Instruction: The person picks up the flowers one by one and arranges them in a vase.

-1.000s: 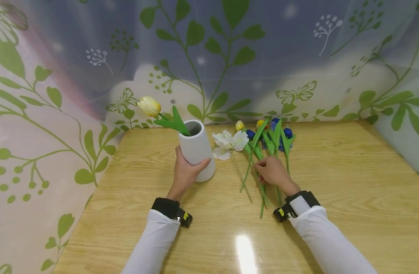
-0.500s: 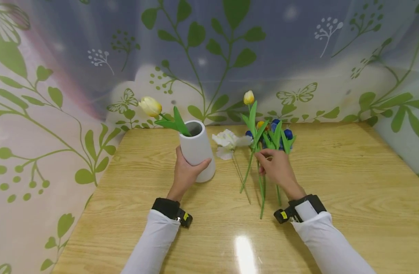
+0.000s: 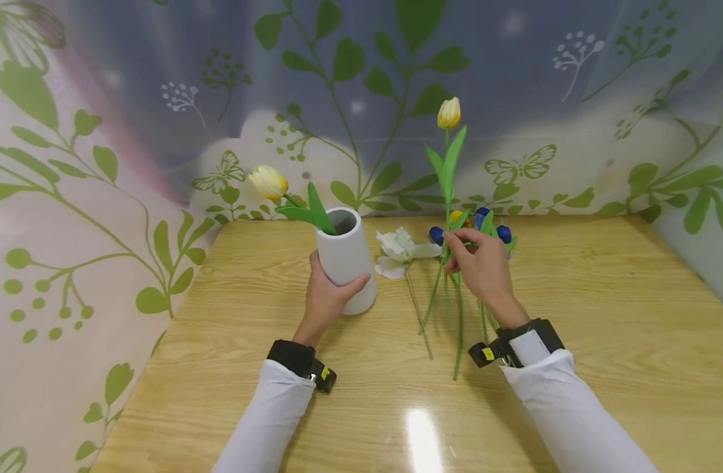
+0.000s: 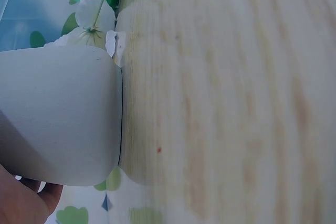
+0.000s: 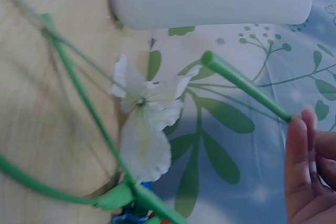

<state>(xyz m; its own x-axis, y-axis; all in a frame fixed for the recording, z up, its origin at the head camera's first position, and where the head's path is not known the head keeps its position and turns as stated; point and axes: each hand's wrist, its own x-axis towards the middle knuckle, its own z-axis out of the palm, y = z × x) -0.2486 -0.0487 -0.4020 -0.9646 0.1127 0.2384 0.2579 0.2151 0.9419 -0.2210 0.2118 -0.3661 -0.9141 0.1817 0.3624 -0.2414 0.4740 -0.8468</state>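
Observation:
My left hand (image 3: pixel 332 295) grips the white vase (image 3: pixel 345 263) round its lower body, thumb across the front. The vase stands on the table, and a yellow-white tulip (image 3: pixel 269 182) leans out of its mouth to the left. Between thumb and fingertips my right hand (image 3: pixel 482 266) pinches the green stem of a second yellow-white tulip (image 3: pixel 449 115), held upright over the other flowers. In the right wrist view the cut end of that stem (image 5: pixel 244 86) points out from the fingertips towards the vase. A white flower (image 3: pixel 399 249) lies between the vase and my right hand.
Behind and below my right hand lie several more flowers, with blue blooms (image 3: pixel 503 234) and an orange-yellow bloom (image 3: pixel 456 218). Their green stems (image 3: pixel 458 335) stretch towards the front of the wooden table (image 3: pixel 219 381). A leaf-patterned curtain (image 3: pixel 314 79) hangs along the table's back edge.
My right hand has lifted the second tulip from among the lying flowers, raising its bloom well above the table. The left hand keeps its grip on the vase.

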